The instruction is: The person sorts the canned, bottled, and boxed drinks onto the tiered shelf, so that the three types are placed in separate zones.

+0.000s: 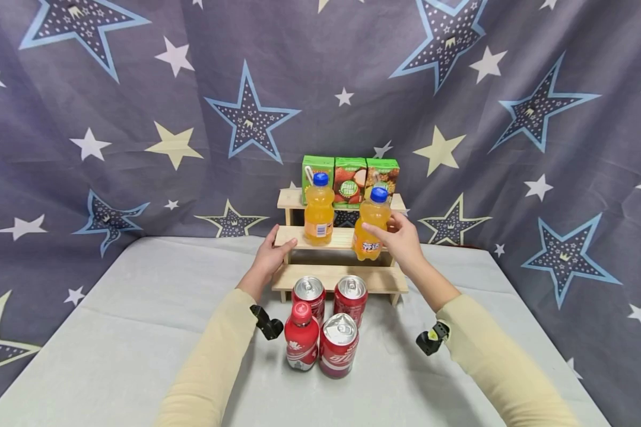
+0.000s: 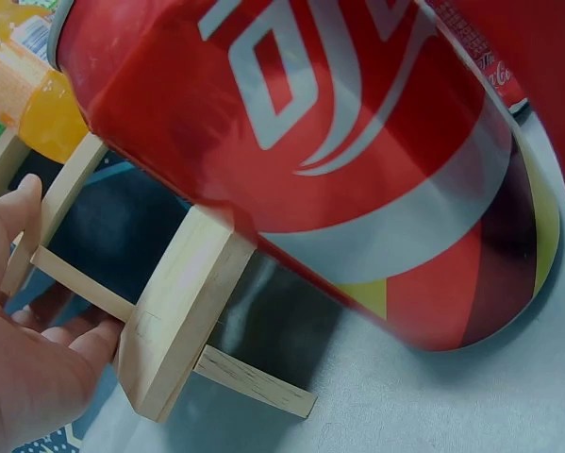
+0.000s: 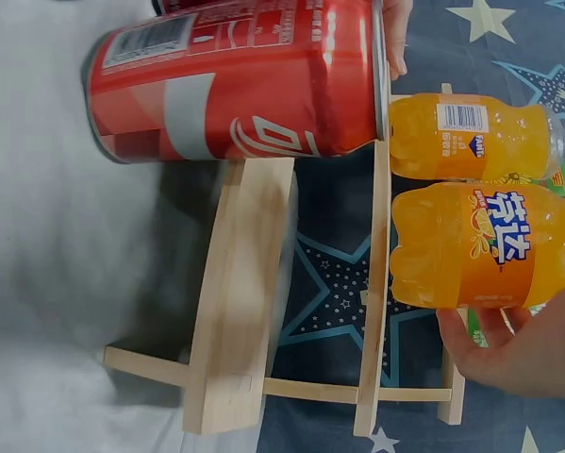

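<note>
My right hand (image 1: 402,238) grips an orange soda bottle (image 1: 371,228) with a blue cap, over the right part of the middle step of a wooden tiered rack (image 1: 342,277). In the right wrist view the bottle's base lies right at that step's edge, fingers and thumb around its side. A second orange soda bottle (image 1: 319,210) stands upright on the left part of the same step. At the rack's left end, my left hand (image 1: 269,256) holds the middle step, thumb on top and fingers at the side, as the left wrist view (image 2: 37,330) also shows.
Juice boxes (image 1: 350,181) line the top step. In front of the rack stand several red soda cans (image 1: 339,350) and a red bottle (image 1: 301,341) on the pale cloth (image 1: 139,332). A star-patterned curtain (image 1: 320,77) hangs close behind.
</note>
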Demonstrator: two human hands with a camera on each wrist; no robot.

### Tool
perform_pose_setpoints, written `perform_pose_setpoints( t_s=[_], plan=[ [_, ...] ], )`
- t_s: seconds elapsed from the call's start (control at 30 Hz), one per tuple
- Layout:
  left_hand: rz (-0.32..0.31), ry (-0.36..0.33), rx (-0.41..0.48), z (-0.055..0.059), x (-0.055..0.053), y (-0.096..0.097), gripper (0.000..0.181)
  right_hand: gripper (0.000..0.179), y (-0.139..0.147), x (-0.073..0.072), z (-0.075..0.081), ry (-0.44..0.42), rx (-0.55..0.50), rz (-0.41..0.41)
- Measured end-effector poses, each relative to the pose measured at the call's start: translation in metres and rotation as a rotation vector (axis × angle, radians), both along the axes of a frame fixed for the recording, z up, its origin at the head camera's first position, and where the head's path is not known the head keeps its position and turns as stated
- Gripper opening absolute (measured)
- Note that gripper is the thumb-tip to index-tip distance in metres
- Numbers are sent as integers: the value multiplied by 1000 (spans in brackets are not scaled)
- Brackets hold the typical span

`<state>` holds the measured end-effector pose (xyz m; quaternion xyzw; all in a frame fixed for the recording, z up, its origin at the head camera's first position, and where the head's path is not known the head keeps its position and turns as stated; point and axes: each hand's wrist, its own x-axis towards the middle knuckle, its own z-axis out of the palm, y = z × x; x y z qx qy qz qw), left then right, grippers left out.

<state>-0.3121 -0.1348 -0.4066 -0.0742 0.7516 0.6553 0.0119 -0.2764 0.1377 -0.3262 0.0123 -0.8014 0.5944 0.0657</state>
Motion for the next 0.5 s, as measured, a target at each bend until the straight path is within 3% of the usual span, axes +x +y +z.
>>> perform_pose_setpoints(
  t_s=[0.5],
  plan=[
    [13,12,-60,1,0,0,78,59,-10,-20,-1,18,-29,-33]
  ],
)
